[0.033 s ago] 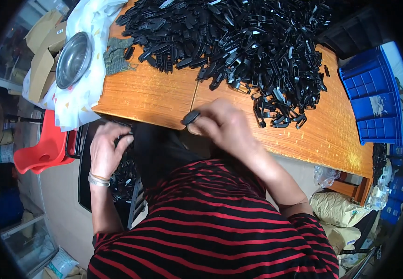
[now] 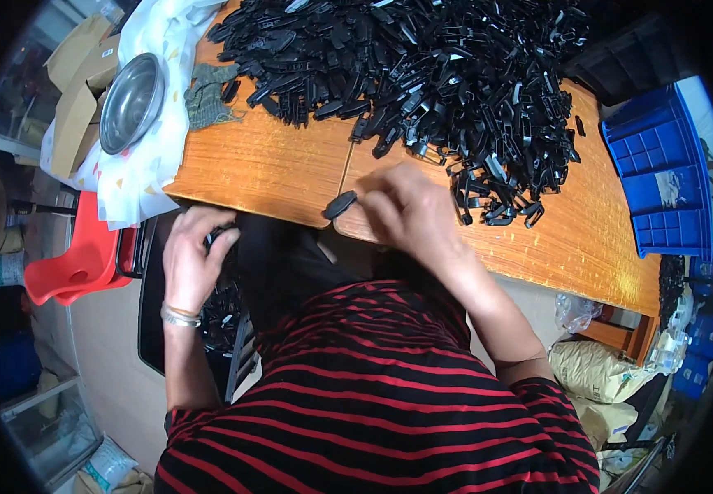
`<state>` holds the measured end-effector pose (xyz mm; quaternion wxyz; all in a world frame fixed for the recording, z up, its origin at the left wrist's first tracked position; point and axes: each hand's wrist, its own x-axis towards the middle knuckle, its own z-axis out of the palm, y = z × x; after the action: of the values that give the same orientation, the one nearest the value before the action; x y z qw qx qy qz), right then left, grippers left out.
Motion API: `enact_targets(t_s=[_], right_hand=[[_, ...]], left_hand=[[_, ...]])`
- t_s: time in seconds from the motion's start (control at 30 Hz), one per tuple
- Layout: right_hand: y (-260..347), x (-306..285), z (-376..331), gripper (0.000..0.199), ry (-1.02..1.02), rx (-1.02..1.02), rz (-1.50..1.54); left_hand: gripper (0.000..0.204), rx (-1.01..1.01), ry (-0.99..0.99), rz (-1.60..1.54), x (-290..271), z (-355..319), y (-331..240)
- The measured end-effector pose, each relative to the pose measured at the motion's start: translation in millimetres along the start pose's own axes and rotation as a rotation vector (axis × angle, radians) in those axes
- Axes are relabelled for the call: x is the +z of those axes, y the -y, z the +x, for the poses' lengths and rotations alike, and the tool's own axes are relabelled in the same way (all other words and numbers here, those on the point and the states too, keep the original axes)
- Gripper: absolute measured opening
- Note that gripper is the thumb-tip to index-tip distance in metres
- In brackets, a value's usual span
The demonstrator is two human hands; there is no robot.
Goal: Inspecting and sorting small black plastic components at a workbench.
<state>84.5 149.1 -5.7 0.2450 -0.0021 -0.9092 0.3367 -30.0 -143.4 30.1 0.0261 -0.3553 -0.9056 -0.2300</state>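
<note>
"Which way does the black oval piece (image 2: 341, 204) point?"

"Its long axis slants, one end near and left, the other far and right. It's at the near edge of the wooden table (image 2: 257, 177), by the seam; I can't tell whether it rests on the wood."

"And the containers?"

"A black tub (image 2: 150, 329), left of the person's legs, has black parts (image 2: 221, 314) in it. A metal bowl (image 2: 132, 104) sits far left on a pale patterned sheet (image 2: 167, 49). At the right, a blue crate (image 2: 648, 169) leans on its side. The big pile of black parts (image 2: 422, 74) lies loose across the table's far side."

"The hands?"

"The right hand (image 2: 414, 210) reaches in from the right, fingers bent at the piece's far-right end. They're blurred, so I can't say whether they pinch it. The left hand (image 2: 192, 251) hangs over the tub, fingers curled, thumb apart; whether it grips anything, I can't tell."
</note>
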Motion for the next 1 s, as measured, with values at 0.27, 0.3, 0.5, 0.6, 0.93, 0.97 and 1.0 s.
enact_targets(t_s=[0.27,0.3,0.5,0.6,0.93,0.97,1.0], right_hand=[[-24.4,-16.0,45.8,0.024,0.121,-0.13,-0.404],[-25.6,-17.0,51.0,0.026,0.198,-0.166,-0.47],[-37.1,-21.9,66.1,0.018,0.372,-0.273,-0.58],[-43.5,-33.9,73.9,0.016,0.381,-0.315,-0.473],[-45.7,-40.7,66.5,0.029,0.098,0.163,0.174],[-41.3,-36.1,59.9,0.031,0.013,0.256,0.348],[-29.5,-31.7,56.0,0.033,-0.036,0.327,0.536]], left_hand=[[0.028,0.17,-0.116,-0.187,81.8,35.5,-82.2],[0.026,0.184,-0.089,-0.158,86.0,37.4,-84.7],[0.021,0.173,-0.113,-0.217,87.5,41.8,-82.4],[0.018,0.064,-0.029,-0.466,80.5,43.3,-82.3],[0.03,-0.164,0.197,-1.42,113.1,60.8,-70.2],[0.03,-0.163,0.203,-1.422,113.9,63.5,-75.0],[0.031,-0.165,0.198,-1.425,111.7,65.7,-79.8]])
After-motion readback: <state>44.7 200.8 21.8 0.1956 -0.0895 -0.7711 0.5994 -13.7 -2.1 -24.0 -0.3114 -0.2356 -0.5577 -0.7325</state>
